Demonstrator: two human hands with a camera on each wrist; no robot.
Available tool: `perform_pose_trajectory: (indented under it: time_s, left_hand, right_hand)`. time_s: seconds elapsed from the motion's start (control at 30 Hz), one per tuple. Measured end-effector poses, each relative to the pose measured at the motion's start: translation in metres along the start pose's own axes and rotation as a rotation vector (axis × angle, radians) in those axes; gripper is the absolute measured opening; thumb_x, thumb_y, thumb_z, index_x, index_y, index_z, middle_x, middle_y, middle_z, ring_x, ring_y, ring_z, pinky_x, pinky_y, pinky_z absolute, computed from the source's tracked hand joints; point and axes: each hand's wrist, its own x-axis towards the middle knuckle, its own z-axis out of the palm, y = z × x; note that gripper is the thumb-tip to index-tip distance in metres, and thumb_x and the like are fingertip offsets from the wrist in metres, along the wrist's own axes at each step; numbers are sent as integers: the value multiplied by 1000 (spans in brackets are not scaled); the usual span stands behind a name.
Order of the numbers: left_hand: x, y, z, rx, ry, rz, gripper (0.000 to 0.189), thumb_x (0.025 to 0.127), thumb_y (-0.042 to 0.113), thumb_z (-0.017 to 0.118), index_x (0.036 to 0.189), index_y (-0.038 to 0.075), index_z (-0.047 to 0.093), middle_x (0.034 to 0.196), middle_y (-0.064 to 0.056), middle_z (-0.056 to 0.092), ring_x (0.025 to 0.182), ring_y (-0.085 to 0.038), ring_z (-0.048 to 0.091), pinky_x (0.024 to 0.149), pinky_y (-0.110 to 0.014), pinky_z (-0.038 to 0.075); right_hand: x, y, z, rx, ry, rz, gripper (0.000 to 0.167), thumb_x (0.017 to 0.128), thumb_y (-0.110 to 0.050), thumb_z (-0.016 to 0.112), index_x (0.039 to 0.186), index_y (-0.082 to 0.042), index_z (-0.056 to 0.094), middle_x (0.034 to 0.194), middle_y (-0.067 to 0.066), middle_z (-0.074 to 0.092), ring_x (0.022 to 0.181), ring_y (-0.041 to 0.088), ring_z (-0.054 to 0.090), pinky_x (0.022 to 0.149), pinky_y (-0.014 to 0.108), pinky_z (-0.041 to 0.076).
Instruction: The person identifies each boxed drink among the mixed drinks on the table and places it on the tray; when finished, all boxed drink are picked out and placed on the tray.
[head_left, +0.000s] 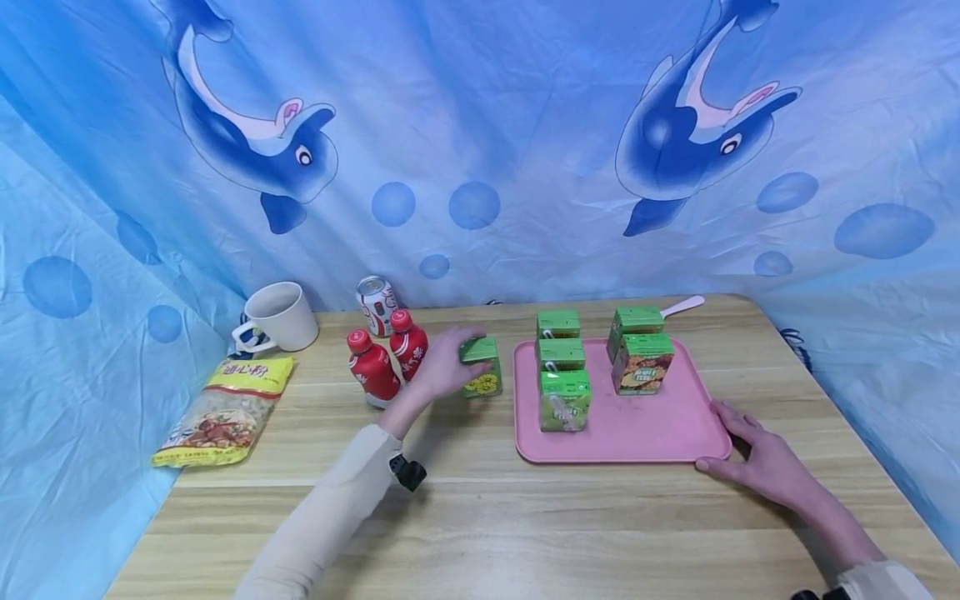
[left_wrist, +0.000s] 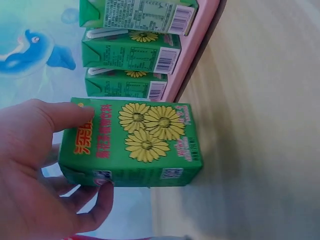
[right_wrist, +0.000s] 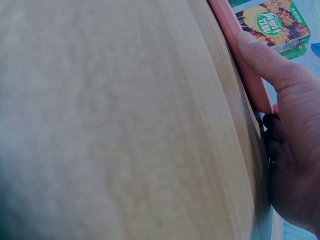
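Note:
My left hand (head_left: 450, 363) grips a green drink carton (left_wrist: 137, 140) with yellow flowers printed on its front. In the left wrist view the thumb lies on the carton's face and the fingers curl round its side. This carton is just left of the pink tray (head_left: 622, 442); whether its base touches the table cannot be told. At the tray's near right corner, my right hand (head_left: 772, 462) holds the rim, thumb on the front edge and fingers along the right side. On the tray stand several green cartons (head_left: 566, 400), including a brown-fronted carton (head_left: 642, 367).
Two red bottles (head_left: 375, 371) stand left of the left hand, a soda can (head_left: 377, 304) behind them. Farther left are a white mug (head_left: 283, 317) and a yellow-edged food bag (head_left: 228, 412). A pale handle (head_left: 684, 306) shows behind the tray. A blue dolphin curtain (head_left: 480, 142) surrounds the wooden table (head_left: 480, 533).

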Motion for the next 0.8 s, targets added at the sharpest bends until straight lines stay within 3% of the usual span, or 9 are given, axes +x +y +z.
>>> perform_pose_trajectory:
  time_s: [0.37, 0.57, 0.8]
  left_hand:
    - [-17, -22, 11, -316, 103, -80, 59, 81, -2, 78, 136, 4, 56, 121, -19, 63, 109, -37, 61, 95, -55, 49]
    - [-20, -28, 14, -380, 105, -91, 60, 81, -3, 78, 136, 3, 55, 115, -20, 66, 106, -37, 63, 98, -56, 46]
    - [-22, -30, 12, -386, 105, -120, 60, 81, -1, 79, 135, 5, 56, 115, -18, 67, 107, -35, 62, 98, -54, 46]
  right_hand:
    - [0, 2, 0, -4, 4, 1, 108, 78, -48, 84, 153, 6, 28, 148, 39, 32, 131, 63, 27, 98, 74, 30]
    - [-1, 0, 0, 1, 6, -2, 108, 78, -47, 84, 153, 6, 28, 148, 39, 33, 131, 63, 28, 98, 74, 30]
    - [-1, -1, 0, 2, 21, -17, 107, 77, -45, 85, 152, 6, 30, 147, 40, 33, 130, 64, 29, 98, 74, 30]
